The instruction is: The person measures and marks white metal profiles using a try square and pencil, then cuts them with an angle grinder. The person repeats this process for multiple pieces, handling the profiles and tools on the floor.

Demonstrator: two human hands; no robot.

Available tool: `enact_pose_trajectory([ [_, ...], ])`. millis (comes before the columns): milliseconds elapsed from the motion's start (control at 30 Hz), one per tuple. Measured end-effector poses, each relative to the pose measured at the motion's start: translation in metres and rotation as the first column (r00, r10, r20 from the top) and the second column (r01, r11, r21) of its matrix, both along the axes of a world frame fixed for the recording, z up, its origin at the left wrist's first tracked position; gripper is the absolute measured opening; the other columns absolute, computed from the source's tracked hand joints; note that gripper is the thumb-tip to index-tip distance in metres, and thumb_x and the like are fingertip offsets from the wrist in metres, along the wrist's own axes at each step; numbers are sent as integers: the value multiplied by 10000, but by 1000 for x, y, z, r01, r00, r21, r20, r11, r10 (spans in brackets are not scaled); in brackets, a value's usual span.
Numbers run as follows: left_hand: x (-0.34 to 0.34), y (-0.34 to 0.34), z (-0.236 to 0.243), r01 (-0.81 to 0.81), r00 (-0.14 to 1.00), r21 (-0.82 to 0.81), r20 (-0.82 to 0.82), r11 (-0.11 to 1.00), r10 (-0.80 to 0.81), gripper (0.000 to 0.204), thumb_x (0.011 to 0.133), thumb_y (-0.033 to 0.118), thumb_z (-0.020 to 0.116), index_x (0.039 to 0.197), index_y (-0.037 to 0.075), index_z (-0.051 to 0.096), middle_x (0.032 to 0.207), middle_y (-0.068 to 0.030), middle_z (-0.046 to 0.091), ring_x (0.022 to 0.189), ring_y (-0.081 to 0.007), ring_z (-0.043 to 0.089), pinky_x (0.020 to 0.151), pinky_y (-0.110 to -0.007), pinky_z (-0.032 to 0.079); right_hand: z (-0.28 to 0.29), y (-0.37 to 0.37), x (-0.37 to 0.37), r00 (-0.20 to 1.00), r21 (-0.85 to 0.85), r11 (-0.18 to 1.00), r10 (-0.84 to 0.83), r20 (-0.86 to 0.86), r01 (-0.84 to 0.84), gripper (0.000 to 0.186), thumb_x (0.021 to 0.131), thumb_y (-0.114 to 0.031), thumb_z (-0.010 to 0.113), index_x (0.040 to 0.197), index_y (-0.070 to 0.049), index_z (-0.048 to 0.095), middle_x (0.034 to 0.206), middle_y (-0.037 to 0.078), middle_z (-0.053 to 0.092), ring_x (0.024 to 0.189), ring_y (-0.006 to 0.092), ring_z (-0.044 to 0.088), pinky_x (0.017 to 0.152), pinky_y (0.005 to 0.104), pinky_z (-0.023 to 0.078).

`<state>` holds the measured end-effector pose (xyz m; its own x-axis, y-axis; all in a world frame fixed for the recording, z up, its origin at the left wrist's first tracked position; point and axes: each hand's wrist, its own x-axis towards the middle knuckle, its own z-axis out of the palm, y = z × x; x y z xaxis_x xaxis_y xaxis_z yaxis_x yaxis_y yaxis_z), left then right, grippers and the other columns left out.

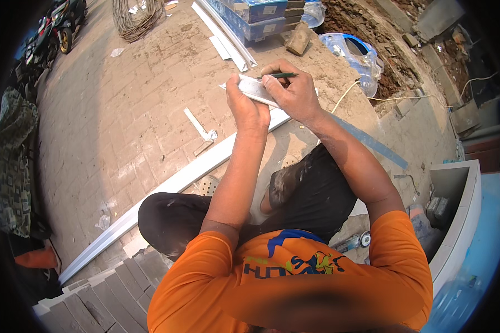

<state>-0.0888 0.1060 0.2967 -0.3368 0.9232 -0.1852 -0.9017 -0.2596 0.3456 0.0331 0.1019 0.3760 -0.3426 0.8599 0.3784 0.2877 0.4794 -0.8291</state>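
Note:
My left hand (246,107) grips a short white piece of trim (253,89) with the thumb along its edge. A slim dark pencil (284,75) sits between the fingers of my right hand (296,93), which is closed around it and against the trim's right end. The pencil's tip is close to the trim; whether it touches cannot be made out. Below my hands a long white trim strip (186,175) slants across the paving from lower left to upper right, passing in front of my crouched legs.
Blue boxes (255,22) and more white strips (228,34) lie ahead, beside a brick (298,39). A flat grey bar (370,141) lies right, with a power tool (354,242) near my right side. Coiled rope (132,21) lies far left; motorcycles (58,28) stand beyond.

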Motion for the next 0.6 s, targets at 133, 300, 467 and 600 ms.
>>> enact_pose_trajectory([
  [133,0,0,-1,-5,1000,-3,-7,1000,5,427,1096,408,572,1327,56,503,1263,-125,593,1269,-283,621,1139,-493,523,0,0,-2,999,34,999,-12,-38,13,224,1025,-198,723,1151,-15,750,907,68,761,821,131,698,728,313,560],
  [300,0,-1,-1,-6,1000,10,-10,1000,6,416,1085,389,591,1318,59,491,1234,-119,573,1232,-275,617,1111,-493,522,3,-2,0,1000,-5,1000,-17,2,17,250,1021,-197,704,1158,8,744,1001,149,806,921,222,815,804,355,626],
  [467,0,-2,0,0,1000,6,20,1000,0,391,1072,357,624,1301,78,472,1212,-99,536,1210,-263,592,1089,-505,502,6,-3,1,1000,-20,1000,-24,4,25,257,1018,-211,709,1152,5,749,985,145,806,903,223,813,790,351,621],
  [600,1,-3,1,1,1000,16,7,1000,-1,391,1072,354,624,1303,77,474,1213,-98,538,1210,-262,593,1090,-505,503,3,-2,2,999,-55,998,-26,-30,24,254,1021,-204,710,1161,5,747,974,134,804,912,205,803,781,340,607],
])
